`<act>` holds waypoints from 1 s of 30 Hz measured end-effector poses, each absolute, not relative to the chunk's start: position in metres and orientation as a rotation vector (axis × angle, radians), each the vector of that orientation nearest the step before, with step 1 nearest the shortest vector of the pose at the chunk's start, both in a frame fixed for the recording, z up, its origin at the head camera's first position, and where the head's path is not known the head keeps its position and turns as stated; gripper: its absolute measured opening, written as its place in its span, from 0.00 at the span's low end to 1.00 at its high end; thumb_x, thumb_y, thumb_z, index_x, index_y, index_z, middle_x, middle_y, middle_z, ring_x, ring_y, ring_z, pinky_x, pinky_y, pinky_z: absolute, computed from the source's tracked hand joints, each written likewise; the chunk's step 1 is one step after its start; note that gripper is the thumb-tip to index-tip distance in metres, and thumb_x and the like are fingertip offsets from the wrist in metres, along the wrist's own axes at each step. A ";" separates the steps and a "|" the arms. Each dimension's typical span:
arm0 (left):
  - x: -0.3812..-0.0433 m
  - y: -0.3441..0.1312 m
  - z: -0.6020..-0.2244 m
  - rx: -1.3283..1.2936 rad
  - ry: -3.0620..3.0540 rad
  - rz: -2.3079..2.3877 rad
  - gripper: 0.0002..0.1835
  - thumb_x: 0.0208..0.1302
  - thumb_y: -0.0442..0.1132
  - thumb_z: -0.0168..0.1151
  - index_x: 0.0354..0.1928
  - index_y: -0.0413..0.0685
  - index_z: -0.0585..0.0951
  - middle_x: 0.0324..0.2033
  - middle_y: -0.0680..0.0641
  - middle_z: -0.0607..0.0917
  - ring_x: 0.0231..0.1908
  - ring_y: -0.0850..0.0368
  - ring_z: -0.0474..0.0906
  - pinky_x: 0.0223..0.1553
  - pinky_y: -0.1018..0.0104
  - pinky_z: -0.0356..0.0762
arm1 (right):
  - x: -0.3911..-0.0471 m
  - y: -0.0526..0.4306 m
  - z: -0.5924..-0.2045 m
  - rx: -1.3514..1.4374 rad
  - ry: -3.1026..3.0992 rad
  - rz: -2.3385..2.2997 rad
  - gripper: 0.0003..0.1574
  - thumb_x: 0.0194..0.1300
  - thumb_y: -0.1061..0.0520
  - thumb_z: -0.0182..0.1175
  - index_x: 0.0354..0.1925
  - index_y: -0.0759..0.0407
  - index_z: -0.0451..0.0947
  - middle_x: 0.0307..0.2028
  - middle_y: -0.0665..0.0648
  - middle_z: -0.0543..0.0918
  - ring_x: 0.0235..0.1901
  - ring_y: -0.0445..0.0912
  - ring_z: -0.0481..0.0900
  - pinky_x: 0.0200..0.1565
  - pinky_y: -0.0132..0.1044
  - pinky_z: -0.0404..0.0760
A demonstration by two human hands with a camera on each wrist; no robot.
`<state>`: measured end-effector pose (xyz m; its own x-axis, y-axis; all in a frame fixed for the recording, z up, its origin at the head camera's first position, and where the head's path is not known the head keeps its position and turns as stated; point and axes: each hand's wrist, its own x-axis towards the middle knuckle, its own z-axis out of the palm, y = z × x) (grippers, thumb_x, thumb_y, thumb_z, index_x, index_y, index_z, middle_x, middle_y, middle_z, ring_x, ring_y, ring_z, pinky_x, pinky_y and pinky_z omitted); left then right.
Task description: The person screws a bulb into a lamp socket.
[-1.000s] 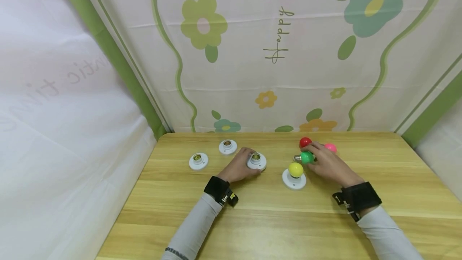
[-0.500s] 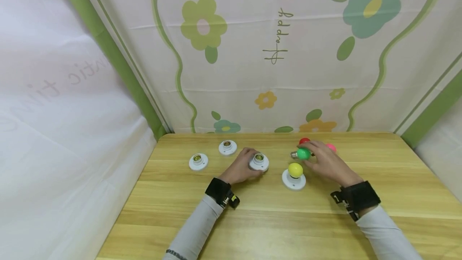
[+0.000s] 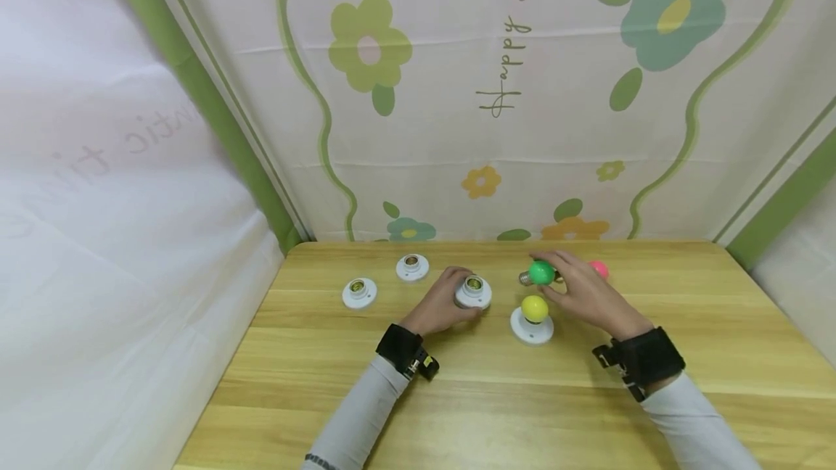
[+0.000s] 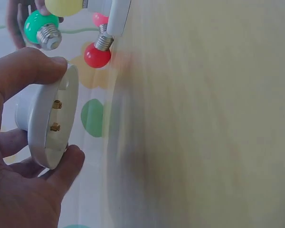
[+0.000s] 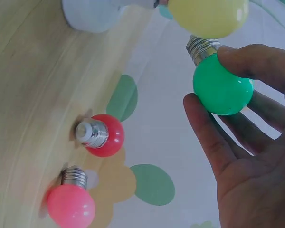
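My left hand point(image 3: 445, 304) grips a round white lamp holder point(image 3: 473, 293) by its base, thumb on one side and fingers on the other. In the left wrist view the lamp holder point(image 4: 45, 118) is lifted off the table, its hollow underside with two brass contacts showing. Over to the right, my right hand point(image 3: 591, 296) holds a green light bulb point(image 3: 541, 273) between thumb and fingers, its metal screw base pointing left. A yellow light bulb point(image 3: 535, 308) stands upright in another white lamp holder point(image 3: 522, 330), just in front of the green one.
Two more white lamp holders, one nearer point(image 3: 359, 294) and one farther point(image 3: 412, 267), sit on the wooden table point(image 3: 457, 397) at left, sockets up. A red bulb point(image 5: 107, 137) and a pink bulb point(image 5: 72, 204) lie near the back right. A flowered curtain point(image 3: 431, 136) hangs behind.
The green bulb in my right hand has risen and moved left, now covering the red bulb in the head view. My left hand has shifted the lamp holder slightly right.
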<state>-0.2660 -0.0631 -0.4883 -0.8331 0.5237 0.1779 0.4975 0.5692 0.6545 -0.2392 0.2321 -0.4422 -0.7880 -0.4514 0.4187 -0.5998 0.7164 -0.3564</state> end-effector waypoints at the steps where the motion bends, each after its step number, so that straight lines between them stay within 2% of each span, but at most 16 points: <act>1: -0.266 -0.062 -0.489 0.893 2.747 1.142 0.38 0.53 0.49 0.71 0.65 0.46 0.69 0.62 0.48 0.68 0.56 0.57 0.69 0.59 0.63 0.70 | -0.239 0.231 -0.442 0.821 -2.617 0.704 0.38 0.57 0.58 0.69 0.65 0.55 0.68 0.56 0.57 0.75 0.50 0.51 0.77 0.46 0.49 0.83; 8: -0.265 -0.059 -0.490 0.893 2.731 1.187 0.40 0.53 0.50 0.72 0.66 0.46 0.68 0.63 0.50 0.69 0.59 0.58 0.68 0.60 0.62 0.69 | -0.237 0.226 -0.438 0.874 -2.559 0.718 0.36 0.57 0.60 0.68 0.63 0.60 0.69 0.56 0.59 0.75 0.50 0.51 0.77 0.46 0.48 0.83; 18: -0.262 -0.055 -0.487 0.938 2.708 1.231 0.38 0.53 0.47 0.73 0.65 0.47 0.69 0.61 0.51 0.70 0.58 0.60 0.68 0.60 0.65 0.69 | -0.235 0.220 -0.433 0.909 -2.487 0.669 0.34 0.57 0.56 0.69 0.62 0.56 0.72 0.58 0.59 0.74 0.55 0.53 0.73 0.50 0.52 0.80; 26: -0.262 -0.054 -0.488 0.978 2.705 1.223 0.37 0.53 0.48 0.72 0.65 0.48 0.69 0.60 0.51 0.70 0.58 0.60 0.68 0.60 0.67 0.69 | -0.233 0.214 -0.430 0.913 -2.473 0.673 0.35 0.57 0.56 0.69 0.62 0.56 0.72 0.57 0.57 0.74 0.52 0.49 0.74 0.44 0.45 0.83; 30: -0.261 -0.053 -0.487 1.003 2.705 1.216 0.37 0.54 0.49 0.72 0.65 0.48 0.69 0.61 0.51 0.70 0.58 0.60 0.68 0.60 0.66 0.69 | -0.232 0.211 -0.428 0.925 -2.466 0.678 0.35 0.57 0.55 0.69 0.62 0.56 0.72 0.57 0.57 0.75 0.53 0.50 0.73 0.46 0.48 0.82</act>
<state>-0.2610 -0.0534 -0.4873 -0.7947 0.5576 0.2398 0.5495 0.4932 0.6744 -0.2318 0.2111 -0.4278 -0.6912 -0.4876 0.5333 -0.6918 0.6599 -0.2932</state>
